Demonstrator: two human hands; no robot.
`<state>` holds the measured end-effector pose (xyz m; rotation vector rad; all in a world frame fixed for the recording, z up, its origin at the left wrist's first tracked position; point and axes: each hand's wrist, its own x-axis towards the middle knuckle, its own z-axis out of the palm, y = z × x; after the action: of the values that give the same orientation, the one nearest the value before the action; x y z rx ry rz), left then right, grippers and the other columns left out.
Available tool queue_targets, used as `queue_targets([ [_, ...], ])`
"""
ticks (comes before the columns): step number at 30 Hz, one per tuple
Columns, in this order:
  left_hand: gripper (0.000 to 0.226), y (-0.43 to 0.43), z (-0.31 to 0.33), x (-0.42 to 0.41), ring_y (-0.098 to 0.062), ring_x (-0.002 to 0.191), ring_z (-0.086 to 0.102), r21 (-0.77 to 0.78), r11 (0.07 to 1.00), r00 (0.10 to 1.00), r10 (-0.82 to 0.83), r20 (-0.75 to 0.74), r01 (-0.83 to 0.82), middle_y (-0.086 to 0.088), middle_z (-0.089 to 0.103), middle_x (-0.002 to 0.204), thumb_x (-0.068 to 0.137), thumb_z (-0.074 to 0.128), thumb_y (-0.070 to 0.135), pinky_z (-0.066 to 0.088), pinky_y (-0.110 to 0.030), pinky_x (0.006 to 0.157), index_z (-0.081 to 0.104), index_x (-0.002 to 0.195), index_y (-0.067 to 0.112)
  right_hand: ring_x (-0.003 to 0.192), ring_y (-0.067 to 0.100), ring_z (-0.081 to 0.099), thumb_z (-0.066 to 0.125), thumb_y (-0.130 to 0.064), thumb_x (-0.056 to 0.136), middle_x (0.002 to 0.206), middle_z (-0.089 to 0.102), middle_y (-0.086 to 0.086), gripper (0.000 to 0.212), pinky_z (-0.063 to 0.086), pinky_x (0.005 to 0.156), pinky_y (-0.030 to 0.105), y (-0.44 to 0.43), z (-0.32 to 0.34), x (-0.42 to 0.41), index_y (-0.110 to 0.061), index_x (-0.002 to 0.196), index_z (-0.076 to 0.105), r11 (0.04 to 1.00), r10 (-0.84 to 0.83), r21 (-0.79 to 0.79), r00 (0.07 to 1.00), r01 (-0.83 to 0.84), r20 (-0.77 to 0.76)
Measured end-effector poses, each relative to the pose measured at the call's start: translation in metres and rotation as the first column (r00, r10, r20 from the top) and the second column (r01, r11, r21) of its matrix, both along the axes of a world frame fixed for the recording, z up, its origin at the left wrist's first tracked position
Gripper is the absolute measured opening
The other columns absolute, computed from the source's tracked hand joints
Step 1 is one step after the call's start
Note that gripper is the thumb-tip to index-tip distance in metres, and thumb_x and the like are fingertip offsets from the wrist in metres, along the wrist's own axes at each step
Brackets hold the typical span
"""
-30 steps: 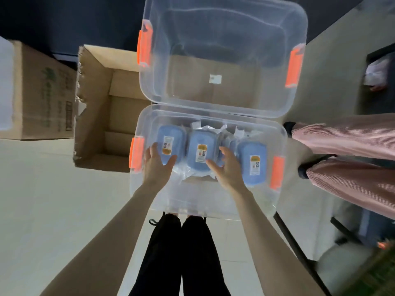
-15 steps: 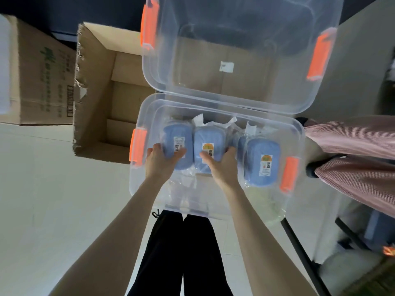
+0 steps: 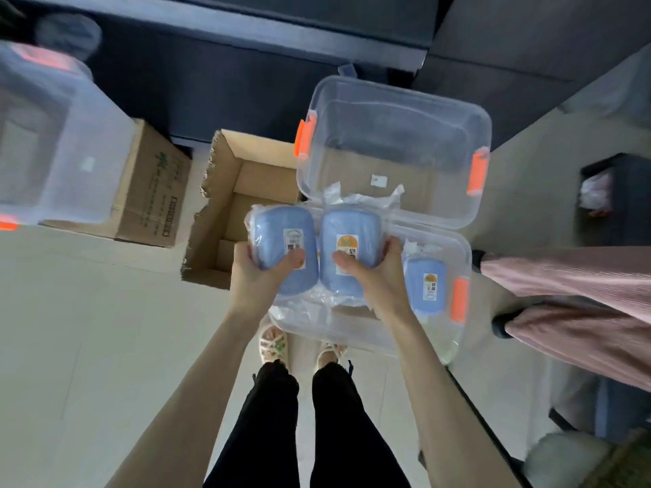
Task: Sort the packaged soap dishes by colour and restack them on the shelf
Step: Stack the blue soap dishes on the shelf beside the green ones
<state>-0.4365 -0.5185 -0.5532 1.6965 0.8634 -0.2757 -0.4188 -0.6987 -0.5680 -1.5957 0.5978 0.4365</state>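
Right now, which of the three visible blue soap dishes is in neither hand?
The rightmost soap dish, lying in the clear bin beside its orange latch. The other two are gripped, one in the left hand, one in the right hand.

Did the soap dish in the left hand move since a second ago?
Yes. The left hand holds the soap dish lifted up and leftward, now covering the clear bin at its left rim; earlier it lay inside the bin.

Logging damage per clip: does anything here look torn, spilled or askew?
The open cardboard box beside the clear bin has a ragged, torn flap edge. The wrapped soap dishes in the left hand and right hand look intact.
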Motion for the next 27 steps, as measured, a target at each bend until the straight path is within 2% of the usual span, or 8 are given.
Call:
queue_targets([
  [3,0.071,0.027,0.045,-0.002,-0.009,0.085,0.069,-0.082,0.996,0.977,0.062,0.203,-0.046,-0.001,0.066,0.102,0.061,0.089,0.026,0.057,-0.026,0.058,0.049,0.118,0.01,0.084,0.004,0.065,0.081,-0.043,0.066,0.099,0.061,-0.008,0.052,0.055,0.07,0.028,0.025,0.053,0.006,-0.028,0.099,0.044,1.0,0.015,0.007,0.999,-0.016,0.051],
  [5,0.057,0.052,0.073,-0.003,-0.003,0.084,0.068,-0.083,0.996,0.947,0.056,0.316,-0.031,0.009,0.066,0.098,0.07,0.084,0.034,0.054,-0.02,0.061,0.051,0.114,0.021,0.083,0.0,0.065,0.072,-0.053,0.068,0.1,0.063,-0.009,0.05,0.053,0.07,0.023,0.045,0.088,0.008,-0.027,0.102,0.047,0.999,0.017,0.031,0.995,-0.021,0.096],
  [9,0.047,0.119,0.124,-0.001,-0.008,0.087,0.069,-0.139,0.99,0.905,0.058,0.421,0.001,0.011,0.067,0.094,0.075,0.06,0.063,0.056,-0.022,0.064,0.053,0.105,0.028,0.083,-0.004,0.067,0.067,-0.043,0.086,0.106,0.064,-0.01,0.037,0.054,0.063,0.018,0.103,0.148,0.01,-0.032,0.112,0.044,0.992,0.004,0.124,0.976,-0.031,0.218],
  [13,0.068,0.199,0.165,0.003,-0.016,0.092,0.07,-0.248,0.968,0.89,0.073,0.449,0.046,-0.004,0.065,0.109,0.066,0.066,0.06,0.06,-0.033,0.07,0.045,0.118,0.019,0.086,-0.001,0.068,0.066,-0.031,0.088,0.106,0.065,-0.009,0.036,0.055,0.063,0.019,0.175,0.196,0.007,-0.031,0.118,0.048,0.984,-0.016,0.17,0.937,-0.046,0.348],
  [18,0.056,0.277,0.217,0.022,-0.026,0.1,0.066,-0.207,0.966,0.803,-0.004,0.596,0.158,-0.014,0.062,0.111,0.066,0.084,0.033,0.059,-0.04,0.073,0.044,0.103,0.022,0.093,0.012,0.07,0.074,-0.027,0.084,0.104,0.07,-0.005,0.035,0.056,0.069,0.024,0.244,0.252,0.018,-0.021,0.114,0.059,0.994,-0.004,0.092,0.856,-0.051,0.516],
  [20,0.066,0.298,0.239,0.038,-0.016,0.096,0.068,-0.2,0.949,0.735,-0.046,0.677,0.243,-0.003,0.064,0.109,0.065,0.083,0.025,0.057,-0.027,0.066,0.041,0.115,0.031,0.095,0.005,0.068,0.077,-0.025,0.08,0.102,0.07,-0.016,0.045,0.055,0.071,0.021,0.258,0.277,0.031,-0.027,0.118,0.054,0.996,0.025,0.057,0.805,-0.073,0.592],
  [23,0.081,0.319,0.269,0.067,-0.015,0.101,0.067,-0.149,0.913,0.626,-0.135,0.768,0.38,0.003,0.064,0.115,0.073,0.077,0.011,0.058,-0.031,0.073,0.031,0.129,0.047,0.096,-0.006,0.064,0.081,-0.025,0.077,0.104,0.066,-0.026,0.075,0.053,0.069,0.013,0.268,0.313,0.06,-0.038,0.136,0.037,0.994,0.092,-0.014,0.743,-0.11,0.663],
  [27,0.063,0.331,0.305,0.112,-0.021,0.104,0.066,-0.115,0.887,0.548,-0.169,0.819,0.446,-0.002,0.059,0.12,0.07,0.079,0.017,0.058,-0.038,0.068,0.046,0.121,0.032,0.094,-0.001,0.066,0.082,-0.026,0.075,0.111,0.06,-0.019,0.109,0.053,0.069,0.013,0.274,0.357,0.105,-0.044,0.151,0.006,0.992,0.126,-0.086,0.708,-0.092,0.695],
])
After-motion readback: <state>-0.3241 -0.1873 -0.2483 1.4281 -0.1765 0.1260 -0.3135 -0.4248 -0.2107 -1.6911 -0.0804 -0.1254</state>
